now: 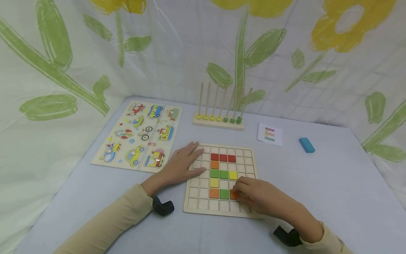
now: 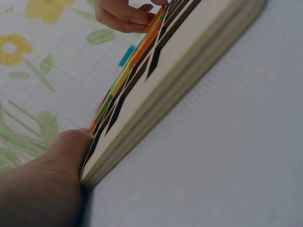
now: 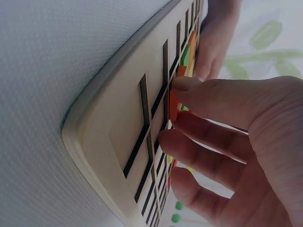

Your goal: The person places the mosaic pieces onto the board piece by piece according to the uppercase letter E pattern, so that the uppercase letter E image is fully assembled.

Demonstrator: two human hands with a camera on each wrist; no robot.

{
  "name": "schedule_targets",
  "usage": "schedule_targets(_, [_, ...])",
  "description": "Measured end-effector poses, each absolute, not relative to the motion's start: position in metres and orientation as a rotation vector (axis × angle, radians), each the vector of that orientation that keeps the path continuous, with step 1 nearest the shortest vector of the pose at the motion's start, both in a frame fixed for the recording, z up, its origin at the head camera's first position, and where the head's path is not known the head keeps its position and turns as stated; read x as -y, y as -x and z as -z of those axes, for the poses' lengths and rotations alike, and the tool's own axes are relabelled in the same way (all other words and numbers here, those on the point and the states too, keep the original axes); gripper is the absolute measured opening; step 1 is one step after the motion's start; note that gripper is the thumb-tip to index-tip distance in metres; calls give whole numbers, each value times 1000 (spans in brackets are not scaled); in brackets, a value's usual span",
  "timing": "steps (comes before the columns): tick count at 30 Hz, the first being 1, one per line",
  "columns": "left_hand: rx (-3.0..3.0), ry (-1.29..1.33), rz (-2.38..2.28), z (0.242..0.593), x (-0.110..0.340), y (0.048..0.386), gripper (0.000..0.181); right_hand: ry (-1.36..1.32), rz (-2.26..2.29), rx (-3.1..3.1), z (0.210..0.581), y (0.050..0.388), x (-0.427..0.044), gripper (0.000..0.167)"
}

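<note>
A wooden grid board (image 1: 196, 204) lies on the table, with red, orange, green and yellow square tiles set in several of its cells. My left hand (image 1: 179, 164) rests spread on the board's left side, fingers fairly straight. At the lower right of the pattern, my right hand (image 1: 263, 195) pinches an orange tile (image 3: 173, 105) between thumb and forefinger, at a cell beside a green tile (image 1: 224, 194). The other fingers of that hand hover loosely curled over the board. In the left wrist view, the left thumb (image 2: 71, 146) touches the board's edge.
A vehicle picture puzzle (image 1: 127, 165) lies at the left. Behind the board stands a peg stand (image 1: 219, 123) with yellow and green beads. A pattern card (image 1: 277, 137) and a blue block (image 1: 306, 145) lie at the right. A flowered curtain (image 1: 177, 53) hangs behind the table.
</note>
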State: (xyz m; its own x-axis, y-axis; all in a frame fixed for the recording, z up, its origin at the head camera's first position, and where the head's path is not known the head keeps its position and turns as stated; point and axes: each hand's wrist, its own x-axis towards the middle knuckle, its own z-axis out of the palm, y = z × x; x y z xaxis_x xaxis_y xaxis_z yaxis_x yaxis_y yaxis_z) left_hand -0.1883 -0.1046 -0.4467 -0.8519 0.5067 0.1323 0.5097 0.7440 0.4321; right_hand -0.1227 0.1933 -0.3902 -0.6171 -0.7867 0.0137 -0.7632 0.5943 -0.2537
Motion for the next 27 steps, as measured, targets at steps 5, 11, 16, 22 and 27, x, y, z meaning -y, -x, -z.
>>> schedule_targets(5, [2944, 843, 714, 447, 105, 189, 71, 1356, 372, -2717, 391, 123, -193, 18])
schedule_targets(11, [2939, 847, 720, 448, 105, 190, 72, 1371, 374, -2717, 392, 123, -192, 17])
schedule_targets(16, [2945, 846, 726, 448, 105, 190, 72, 1344, 370, -2710, 392, 122, -192, 18])
schedule_targets(22, [2942, 844, 728, 448, 105, 189, 72, 1337, 370, -2713, 394, 122, -193, 18])
schedule_targets(27, [2939, 838, 738, 449, 105, 188, 71, 1359, 400, -2728, 395, 121, -192, 16])
